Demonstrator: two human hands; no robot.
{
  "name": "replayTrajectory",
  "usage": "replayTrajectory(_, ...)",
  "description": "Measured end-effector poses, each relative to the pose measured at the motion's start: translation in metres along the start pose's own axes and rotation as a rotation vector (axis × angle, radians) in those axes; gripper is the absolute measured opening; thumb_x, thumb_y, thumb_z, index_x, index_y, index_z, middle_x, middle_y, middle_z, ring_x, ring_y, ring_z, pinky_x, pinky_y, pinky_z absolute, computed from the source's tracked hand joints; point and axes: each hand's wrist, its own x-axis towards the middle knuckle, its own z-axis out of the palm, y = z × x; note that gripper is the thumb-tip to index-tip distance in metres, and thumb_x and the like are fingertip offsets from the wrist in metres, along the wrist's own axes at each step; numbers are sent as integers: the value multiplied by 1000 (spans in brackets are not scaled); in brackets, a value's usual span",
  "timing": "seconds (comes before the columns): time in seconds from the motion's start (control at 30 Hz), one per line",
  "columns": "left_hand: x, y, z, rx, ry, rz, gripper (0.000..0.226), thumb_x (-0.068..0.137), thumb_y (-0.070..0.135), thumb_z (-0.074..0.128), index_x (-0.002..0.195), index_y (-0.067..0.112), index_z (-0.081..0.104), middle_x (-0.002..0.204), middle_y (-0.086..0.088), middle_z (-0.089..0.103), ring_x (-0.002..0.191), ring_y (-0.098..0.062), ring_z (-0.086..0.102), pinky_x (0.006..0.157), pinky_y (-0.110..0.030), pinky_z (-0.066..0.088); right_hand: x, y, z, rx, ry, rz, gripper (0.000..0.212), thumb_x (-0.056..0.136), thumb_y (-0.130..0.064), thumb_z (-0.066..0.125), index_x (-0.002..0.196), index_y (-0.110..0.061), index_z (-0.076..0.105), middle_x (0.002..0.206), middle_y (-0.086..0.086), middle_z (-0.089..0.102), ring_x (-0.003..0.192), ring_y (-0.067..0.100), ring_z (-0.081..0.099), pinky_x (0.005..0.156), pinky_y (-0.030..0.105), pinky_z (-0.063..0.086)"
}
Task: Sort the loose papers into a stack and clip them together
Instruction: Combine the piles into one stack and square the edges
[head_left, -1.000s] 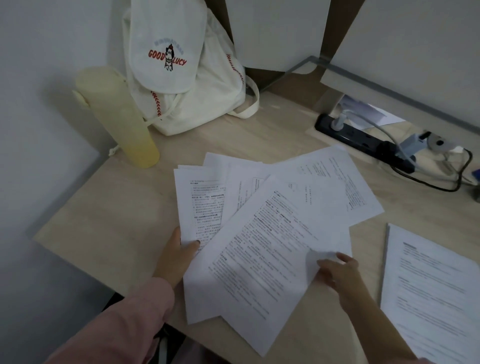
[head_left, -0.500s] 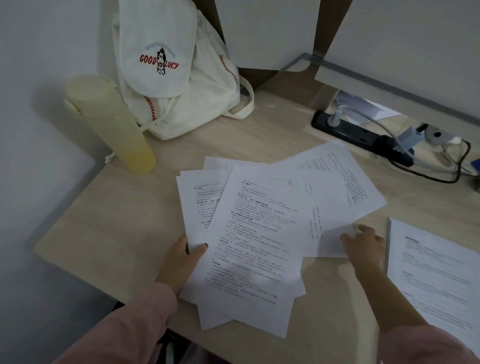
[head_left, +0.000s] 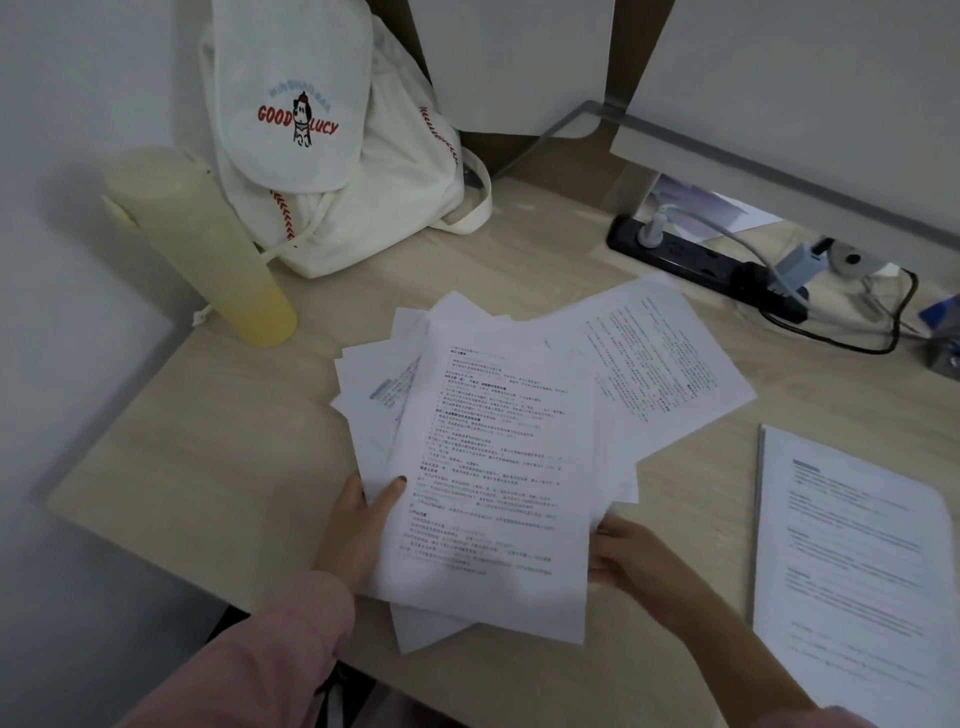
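Note:
Several loose printed sheets (head_left: 493, 457) lie overlapped in a rough pile in the middle of the pale wooden desk (head_left: 208, 457). My left hand (head_left: 353, 530) grips the pile's lower left edge, thumb on top of the sheets. My right hand (head_left: 631, 558) holds the lower right edge of the pile, fingertips tucked at the paper's side. One more printed sheet (head_left: 670, 358) fans out to the upper right, partly under the pile. No clip is visible.
A pale yellow bottle (head_left: 208, 249) leans at the back left beside a white "GOOD LUCY" drawstring bag (head_left: 322, 156). A black power strip (head_left: 701, 265) with plugs and cables lies at the back right. A separate printed document (head_left: 852, 566) lies at the right edge.
The spread sheets have been pulled together into a tighter pile. My right hand moved left and down from the far-right sheet to the pile's lower right edge. My left hand keeps its grip.

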Motion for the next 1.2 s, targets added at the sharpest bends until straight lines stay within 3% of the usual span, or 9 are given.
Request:
replayTrajectory(0.1,-2,-1,2,1,-12,5,19,91,17,55,108,27,55,114,2,62,111,-22,57,103,-43,41,-6,-2,2,-95,-147,-59,28,85,-3,57,107,-17,68,104,1,74,95,17,69,76,24,55)
replayTrajectory(0.27,-3,2,-4,27,-36,20,26,91,15,54,112,30,55,111,9,63,109,-20,59,103,-45,42,10,-19,-32,193,272,-184,21,88,-16,59,106,-6,60,91,12,68,78,22,66,73,29,53)
replayTrajectory(0.47,-7,-1,-4,-32,4,6,36,92,15,52,129,16,52,121,-2,62,112,-23,57,104,-46,40,10,-30,-29,91,301,-176,7,88,-3,55,93,2,56,84,19,65,69,23,63,59,20,56)
replayTrajectory(0.63,-6,-4,-3,-117,92,-35,35,93,20,52,127,17,53,122,-4,62,110,-25,58,102,-49,42,3,-14,-14,-27,26,-19,18,84,-1,61,102,-3,61,86,20,73,74,25,71,70,28,60)
replayTrajectory(0.87,-10,-1,-2,-93,-6,-27,31,90,17,57,121,17,57,116,-2,65,104,-22,62,94,-43,48,-6,-19,-13,-338,-265,-5,31,77,-10,70,107,-14,69,107,12,72,94,20,70,81,25,56)
replayTrajectory(0.93,-10,1,-3,-56,25,13,25,92,12,54,116,20,55,107,2,64,97,-18,61,88,-36,47,-3,-27,-24,-298,-171,-107,28,84,-8,63,113,-10,65,109,14,69,93,21,69,74,23,56)
replayTrajectory(1.0,-11,4,-5,-33,58,37,27,92,9,51,116,22,53,100,8,61,93,-15,59,85,-32,45,8,-36,-38,-286,157,-260,31,86,-10,62,116,-7,59,106,14,68,92,24,67,72,22,53)
replayTrajectory(1.1,-12,7,-11,15,99,51,31,91,7,47,121,17,52,110,1,60,103,-20,56,88,-32,42,33,-39,-56,-813,505,-455,54,79,-14,71,128,-9,48,126,13,52,113,29,53,89,29,43)
replayTrajectory(1.2,-12,7,-17,76,135,78,28,92,5,45,117,14,51,114,-2,56,103,-19,52,89,-32,39,49,-32,-60,-1366,373,-496,75,78,-22,68,143,-13,30,149,16,29,135,34,33,111,40,30)
